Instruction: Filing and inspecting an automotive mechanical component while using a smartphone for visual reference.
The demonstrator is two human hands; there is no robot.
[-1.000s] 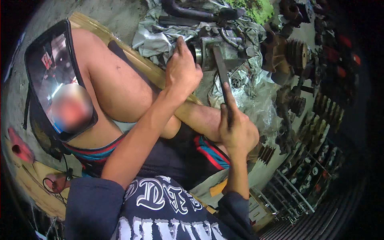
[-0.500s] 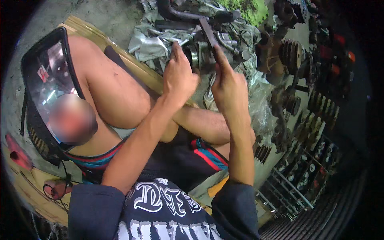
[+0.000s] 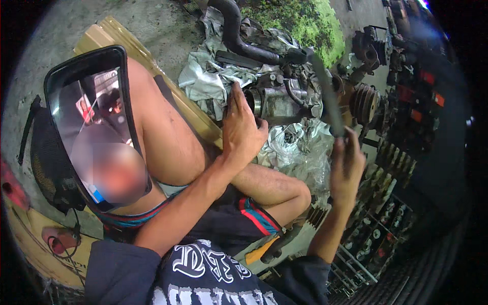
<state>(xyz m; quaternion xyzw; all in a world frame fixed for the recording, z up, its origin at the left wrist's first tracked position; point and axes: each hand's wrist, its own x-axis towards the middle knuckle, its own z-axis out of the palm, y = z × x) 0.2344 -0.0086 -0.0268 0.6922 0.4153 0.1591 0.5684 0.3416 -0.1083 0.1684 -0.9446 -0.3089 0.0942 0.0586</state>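
A greasy metal engine part (image 3: 284, 101) with a bright round collar at its left end lies on crumpled grey cloth. My left hand (image 3: 243, 132) grips that collar end, fingers along its far side and thumb nearer me. Away to the right, my right hand (image 3: 348, 168) is closed around one end of a long flat grey bar (image 3: 328, 91). The bar is smeared by motion and slants up past the part's right end. Its exact kind is unclear. Beyond the part lies a bent dark hose (image 3: 234, 25) on the cloth.
A mirror with a black frame (image 3: 124, 101) stands at my left beside my leg. Flattened cardboard (image 3: 107, 38) lies on the concrete floor. Clear plastic (image 3: 312, 157) is bunched near the part. Rusty pulleys (image 3: 365, 104) and a metal rack (image 3: 356, 264) line the right side.
My right hand has swung right and toward me with the bar, away from above the engine part. My left hand stays at the collar end. The whole view has shifted.
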